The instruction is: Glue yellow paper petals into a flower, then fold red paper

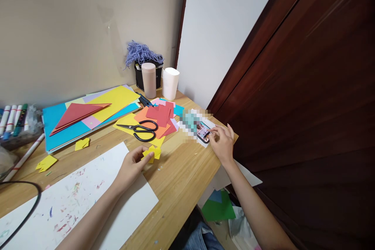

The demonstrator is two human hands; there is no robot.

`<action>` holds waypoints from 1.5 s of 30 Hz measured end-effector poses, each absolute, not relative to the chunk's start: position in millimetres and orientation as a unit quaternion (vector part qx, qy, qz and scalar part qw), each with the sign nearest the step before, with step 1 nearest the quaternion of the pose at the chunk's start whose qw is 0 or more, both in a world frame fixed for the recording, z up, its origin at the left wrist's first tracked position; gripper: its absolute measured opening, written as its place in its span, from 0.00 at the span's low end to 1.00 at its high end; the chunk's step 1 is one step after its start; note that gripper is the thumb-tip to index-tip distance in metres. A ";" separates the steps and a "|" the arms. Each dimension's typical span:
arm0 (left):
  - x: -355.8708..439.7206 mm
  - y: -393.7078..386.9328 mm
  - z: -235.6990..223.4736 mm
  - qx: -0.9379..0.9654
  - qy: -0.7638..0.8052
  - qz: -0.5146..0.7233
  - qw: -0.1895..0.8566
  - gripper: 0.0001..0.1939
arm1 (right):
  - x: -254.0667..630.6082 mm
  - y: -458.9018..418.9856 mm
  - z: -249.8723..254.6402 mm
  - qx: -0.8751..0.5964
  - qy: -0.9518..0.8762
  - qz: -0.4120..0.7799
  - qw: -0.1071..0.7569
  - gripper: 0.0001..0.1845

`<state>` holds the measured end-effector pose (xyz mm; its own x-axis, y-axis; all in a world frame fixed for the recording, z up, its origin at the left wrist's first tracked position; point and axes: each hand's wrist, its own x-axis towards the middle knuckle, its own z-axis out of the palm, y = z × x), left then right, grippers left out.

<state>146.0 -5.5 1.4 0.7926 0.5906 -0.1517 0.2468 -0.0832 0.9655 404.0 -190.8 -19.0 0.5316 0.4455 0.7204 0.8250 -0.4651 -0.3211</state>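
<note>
My left hand (133,164) pinches a small folded yellow paper (154,154) between thumb and fingers, just above the wooden table. At the table's right edge, my right hand (223,144) touches the lit screen of a phone (202,132) with its fingertips. The other fingers of that hand are spread and hold nothing. Part of the phone's surroundings is blurred out. Between my hands and the wall, black-handled scissors (143,128) rest half open on yellow paper (127,121). Red paper pieces (161,113) are piled beside them.
Two more folded yellow papers (82,144) lie left, near stacked coloured sheets (117,101). A paint-marked white sheet (73,199) is under my left forearm. A pink bottle (149,80), a white cup (170,83) and purple yarn (142,52) stand behind. Markers (13,119) sit far left.
</note>
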 end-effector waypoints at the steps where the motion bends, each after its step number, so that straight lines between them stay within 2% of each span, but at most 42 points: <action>1: 145.9 -5.6 1.5 0.722 0.289 0.140 0.613 0.11 | 403.9 -190.9 -18.9 -0.808 -0.393 -0.282 0.336 0.07; 22: 146.8 -7.9 5.1 0.712 0.299 0.156 0.616 0.16 | 400.6 -192.2 -17.9 -0.779 -0.471 -0.251 0.329 0.10; 33: 146.1 -8.0 4.4 0.713 0.295 0.146 0.619 0.15 | 402.1 -192.2 -18.8 -0.774 -0.497 -0.245 0.308 0.10; 45: 146.4 -8.5 6.1 0.717 0.301 0.142 0.612 0.15 | 399.6 -192.8 -15.6 -0.775 -0.471 -0.262 0.330 0.10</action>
<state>146.4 -8.5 6.1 0.7792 0.6046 -0.1651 0.2578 -0.0691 0.9637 399.6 -192.8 -15.6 0.4191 0.5574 0.7167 0.9029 -0.3390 -0.2643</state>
